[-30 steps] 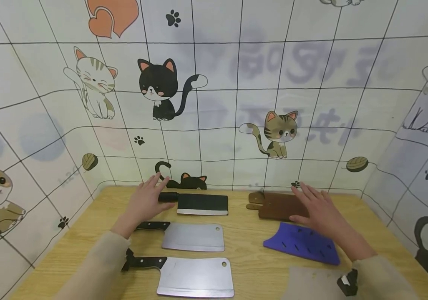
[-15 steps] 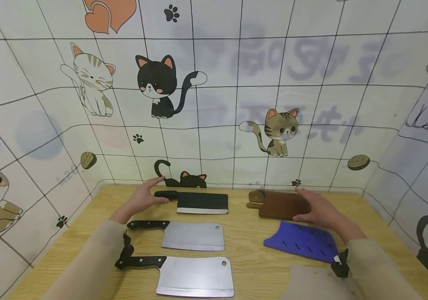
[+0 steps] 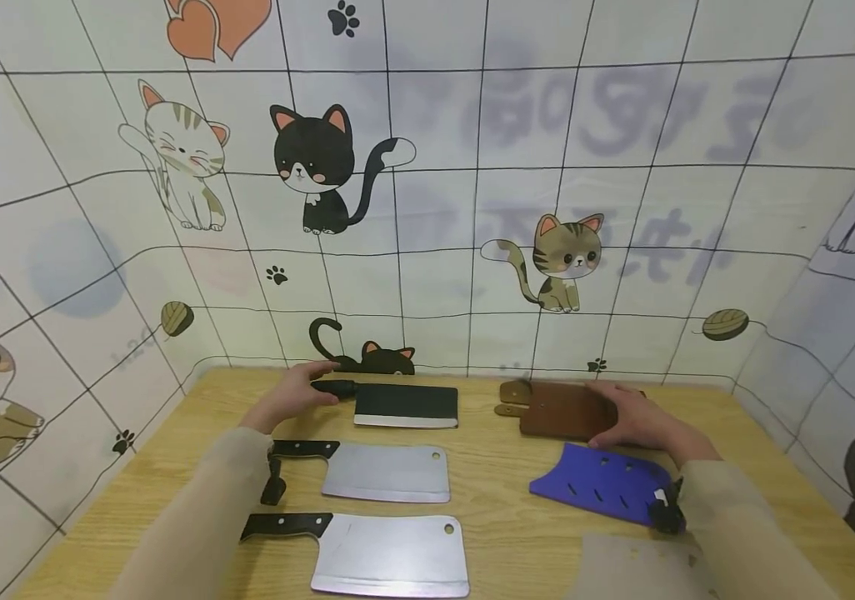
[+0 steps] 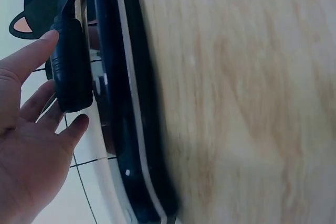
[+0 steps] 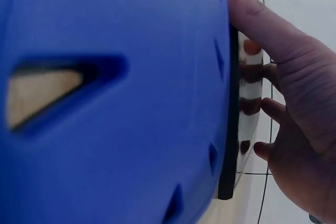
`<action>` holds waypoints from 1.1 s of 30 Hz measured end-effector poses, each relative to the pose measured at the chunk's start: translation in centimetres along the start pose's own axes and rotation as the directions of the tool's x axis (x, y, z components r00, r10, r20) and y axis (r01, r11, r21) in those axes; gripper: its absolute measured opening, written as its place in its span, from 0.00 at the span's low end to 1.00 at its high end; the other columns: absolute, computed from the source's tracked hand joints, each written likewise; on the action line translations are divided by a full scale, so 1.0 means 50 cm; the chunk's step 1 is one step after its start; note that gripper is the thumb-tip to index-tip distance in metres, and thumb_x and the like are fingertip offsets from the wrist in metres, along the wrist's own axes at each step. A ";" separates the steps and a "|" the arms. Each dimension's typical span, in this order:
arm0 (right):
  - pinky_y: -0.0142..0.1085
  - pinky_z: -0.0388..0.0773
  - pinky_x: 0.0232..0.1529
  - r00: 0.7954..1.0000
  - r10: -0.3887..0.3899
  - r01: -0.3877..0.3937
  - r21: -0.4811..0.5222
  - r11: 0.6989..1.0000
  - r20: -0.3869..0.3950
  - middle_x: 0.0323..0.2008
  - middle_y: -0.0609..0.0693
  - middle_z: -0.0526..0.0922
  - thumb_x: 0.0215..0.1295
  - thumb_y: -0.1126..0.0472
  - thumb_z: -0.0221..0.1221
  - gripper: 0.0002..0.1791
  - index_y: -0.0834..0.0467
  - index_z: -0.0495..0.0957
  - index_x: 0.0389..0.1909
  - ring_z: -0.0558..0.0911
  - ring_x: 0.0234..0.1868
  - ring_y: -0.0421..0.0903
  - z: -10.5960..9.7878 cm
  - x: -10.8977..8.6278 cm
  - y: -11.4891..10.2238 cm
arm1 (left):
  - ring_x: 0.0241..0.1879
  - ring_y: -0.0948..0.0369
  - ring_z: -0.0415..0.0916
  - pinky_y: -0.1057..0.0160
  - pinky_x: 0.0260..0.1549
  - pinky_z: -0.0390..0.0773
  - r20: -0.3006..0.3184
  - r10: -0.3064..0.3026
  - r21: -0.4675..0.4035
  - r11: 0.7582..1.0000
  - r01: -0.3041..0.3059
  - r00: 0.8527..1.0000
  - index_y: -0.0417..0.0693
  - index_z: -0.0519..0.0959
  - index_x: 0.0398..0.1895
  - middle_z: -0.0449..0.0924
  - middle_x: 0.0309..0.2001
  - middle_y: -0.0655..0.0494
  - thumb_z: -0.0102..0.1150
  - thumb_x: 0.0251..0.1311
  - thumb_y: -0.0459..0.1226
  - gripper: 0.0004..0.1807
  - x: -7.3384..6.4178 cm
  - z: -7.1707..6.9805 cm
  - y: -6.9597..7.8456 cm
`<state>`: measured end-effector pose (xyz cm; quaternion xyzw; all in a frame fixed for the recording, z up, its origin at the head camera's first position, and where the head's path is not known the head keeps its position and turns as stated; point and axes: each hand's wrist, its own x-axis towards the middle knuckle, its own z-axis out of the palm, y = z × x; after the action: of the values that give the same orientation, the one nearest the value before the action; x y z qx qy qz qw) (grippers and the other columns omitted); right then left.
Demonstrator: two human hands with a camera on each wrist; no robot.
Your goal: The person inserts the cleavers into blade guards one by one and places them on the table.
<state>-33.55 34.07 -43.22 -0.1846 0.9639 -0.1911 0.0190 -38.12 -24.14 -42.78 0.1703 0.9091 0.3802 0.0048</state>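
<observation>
At the back left of the wooden table lies a cleaver with a dark blade (image 3: 405, 406) and a black handle (image 4: 73, 72). My left hand (image 3: 291, 398) is at the end of this handle, thumb tip right at its side, the other fingers loosely bent beyond it. To the back right is a brown leather cleaver sheath (image 3: 557, 408) with two short straps. Over the right part of this sheath is my right hand (image 3: 633, 421), thumb (image 5: 262, 19) along its near edge and fingers spread toward the far edge. The hand hides the sheath's right end.
Two silver cleavers with black handles, a middle one (image 3: 390, 472) and a front one (image 3: 393, 554), lie below the dark one. A slotted blue blade guard (image 3: 592, 483) sits under my right wrist. A greyish sheet-like piece (image 3: 622, 571) lies front right. Cat-print cloth (image 3: 435, 208) hangs behind.
Both hands have lowered, the left toward the black handle and the right toward the brown sheath, with fingers drawing closer together. The cleavers and guards have stayed in place.
</observation>
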 end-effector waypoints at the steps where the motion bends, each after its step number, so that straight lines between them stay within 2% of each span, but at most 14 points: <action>1: 0.69 0.67 0.58 1.000 -0.005 0.005 -0.003 1.000 0.003 0.65 0.76 0.67 0.43 0.42 0.81 0.62 0.69 0.62 0.73 0.67 0.64 0.76 0.001 0.003 0.001 | 0.70 0.34 0.61 0.38 0.67 0.60 0.000 -0.012 -0.014 1.000 0.012 1.000 0.33 0.72 0.69 0.67 0.70 0.31 0.72 0.56 0.29 0.35 0.004 0.002 0.000; 6: 0.68 0.68 0.57 1.000 -0.015 0.016 -0.018 1.000 0.022 0.65 0.76 0.66 0.39 0.43 0.82 0.63 0.66 0.63 0.74 0.67 0.63 0.75 -0.004 0.017 0.004 | 0.68 0.36 0.64 0.40 0.66 0.62 0.005 -0.027 -0.042 0.999 0.028 1.000 0.33 0.74 0.67 0.71 0.67 0.31 0.72 0.53 0.26 0.35 0.018 0.014 0.001; 11: 0.66 0.67 0.59 0.997 -0.033 0.033 0.004 0.999 0.063 0.65 0.74 0.67 0.39 0.44 0.82 0.63 0.66 0.62 0.74 0.69 0.63 0.72 -0.012 0.032 0.002 | 0.67 0.38 0.65 0.41 0.67 0.62 -0.002 -0.050 -0.085 0.995 0.050 0.999 0.34 0.75 0.67 0.73 0.66 0.33 0.69 0.56 0.24 0.32 0.026 0.020 -0.003; 15: 0.63 0.67 0.60 0.995 -0.060 0.059 0.013 0.998 0.083 0.65 0.71 0.70 0.40 0.45 0.82 0.62 0.67 0.62 0.74 0.71 0.62 0.68 -0.011 0.034 0.005 | 0.68 0.39 0.65 0.41 0.68 0.60 0.011 -0.045 -0.109 0.993 0.046 0.999 0.35 0.76 0.66 0.75 0.65 0.35 0.68 0.58 0.25 0.30 0.027 0.021 -0.008; 19: 0.62 0.69 0.60 0.994 -0.093 0.092 0.015 0.996 0.064 0.65 0.69 0.71 0.41 0.44 0.82 0.61 0.67 0.64 0.73 0.73 0.62 0.67 -0.003 0.027 0.009 | 0.66 0.39 0.66 0.41 0.66 0.62 0.016 -0.064 -0.121 0.990 0.065 0.998 0.37 0.79 0.64 0.75 0.64 0.35 0.68 0.58 0.25 0.27 0.023 0.026 -0.015; 23: 0.64 0.68 0.60 0.994 -0.094 0.094 -0.009 0.996 0.051 0.67 0.69 0.70 0.41 0.41 0.81 0.61 0.66 0.66 0.72 0.71 0.64 0.69 0.006 0.019 0.014 | 0.62 0.41 0.69 0.44 0.62 0.64 0.040 -0.094 -0.112 0.989 0.098 0.995 0.41 0.81 0.62 0.75 0.63 0.34 0.70 0.56 0.25 0.28 0.016 0.031 -0.023; 30: 0.65 0.67 0.61 0.991 -0.135 0.136 -0.008 0.991 0.019 0.65 0.71 0.72 0.38 0.44 0.82 0.58 0.66 0.70 0.70 0.71 0.63 0.71 0.003 0.024 0.021 | 0.58 0.45 0.71 0.49 0.57 0.67 0.064 -0.046 -0.090 0.995 0.052 0.997 0.42 0.81 0.63 0.77 0.61 0.38 0.71 0.55 0.27 0.29 0.019 0.027 -0.037; 33: 0.66 0.65 0.61 0.987 -0.159 0.159 -0.006 0.987 0.013 0.64 0.72 0.73 0.37 0.45 0.82 0.57 0.65 0.72 0.69 0.71 0.64 0.72 -0.003 0.028 0.021 | 0.59 0.45 0.70 0.48 0.59 0.66 0.066 -0.054 -0.127 0.990 0.062 0.996 0.42 0.81 0.63 0.77 0.62 0.40 0.71 0.55 0.27 0.29 0.020 0.020 -0.032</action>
<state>-35.26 34.52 -43.45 -0.2622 0.9466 -0.1875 0.0090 -39.42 -24.20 -44.48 0.1552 0.8865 0.4323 0.0554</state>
